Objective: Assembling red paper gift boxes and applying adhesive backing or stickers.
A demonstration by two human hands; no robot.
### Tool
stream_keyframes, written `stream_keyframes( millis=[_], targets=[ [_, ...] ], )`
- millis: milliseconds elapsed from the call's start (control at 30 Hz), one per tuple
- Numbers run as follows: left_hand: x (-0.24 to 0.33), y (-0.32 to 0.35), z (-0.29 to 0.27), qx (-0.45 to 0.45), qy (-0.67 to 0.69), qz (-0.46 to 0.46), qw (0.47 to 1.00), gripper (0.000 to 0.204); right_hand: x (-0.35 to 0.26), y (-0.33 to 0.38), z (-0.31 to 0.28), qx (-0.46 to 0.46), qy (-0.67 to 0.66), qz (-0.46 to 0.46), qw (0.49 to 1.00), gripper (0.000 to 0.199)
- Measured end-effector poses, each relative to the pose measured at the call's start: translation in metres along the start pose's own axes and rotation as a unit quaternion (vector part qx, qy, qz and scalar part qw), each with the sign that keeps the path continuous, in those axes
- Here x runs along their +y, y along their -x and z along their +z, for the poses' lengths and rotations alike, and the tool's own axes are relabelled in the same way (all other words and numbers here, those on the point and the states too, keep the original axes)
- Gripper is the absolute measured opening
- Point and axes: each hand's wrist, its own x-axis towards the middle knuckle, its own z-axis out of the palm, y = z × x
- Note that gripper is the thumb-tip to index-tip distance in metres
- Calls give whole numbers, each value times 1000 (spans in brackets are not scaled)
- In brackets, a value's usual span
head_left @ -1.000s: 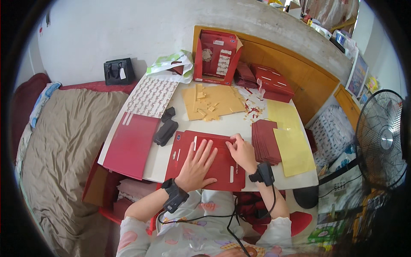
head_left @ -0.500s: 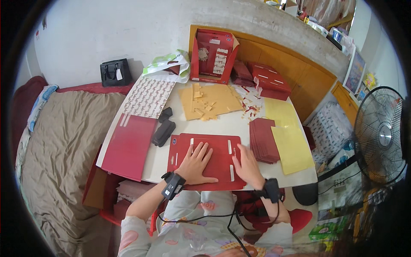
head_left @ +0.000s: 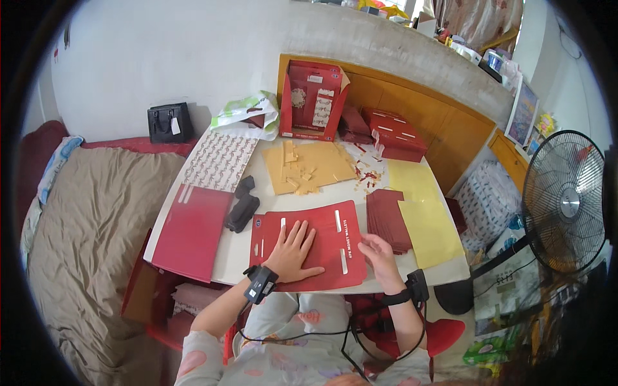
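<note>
White tabletop carries the work: a flat red die-cut card sheet (head_left: 309, 244) lies unfolded under the left hand (head_left: 293, 251), whose spread palm presses it down, holding nothing. Just beyond the right hand (head_left: 380, 252), fingers curled loosely at the sheet's right edge, sits a dark red stack (head_left: 388, 219); folding looks not begun.

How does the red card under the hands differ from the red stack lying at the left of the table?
The red card under the left hand has white slots and lies wholly on the table. The red stack has white strips only at its far end and overhangs the table's near edge, untouched. Both are flat and red.
</note>
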Motion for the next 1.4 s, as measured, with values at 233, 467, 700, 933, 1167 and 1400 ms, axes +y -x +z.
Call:
stream_keyframes(
  millis=[233,467,700,933,1167,1400],
  targets=[
    [-4,-7,2,29,-16,12,999,91,-16,-2,-4,-163,225,28,960,23],
    [-7,-23,-1,25,19,33,999,87,-6,-6,5,-182,253,15,950,17],
    [8,-40,-45,14,55,157,986,94,-17,-38,-2,-48,117,-91,988,15],
    [-5,-61,-23,165,68,201,963,62,-20,-83,4,-45,111,-133,984,12],
    [-10,-55,-13,225,62,221,947,55,-19,-73,15,-78,57,-138,986,16],
    [-5,-50,-10,253,96,190,944,39,0,-67,5,-123,75,-128,981,24]
  ],
)
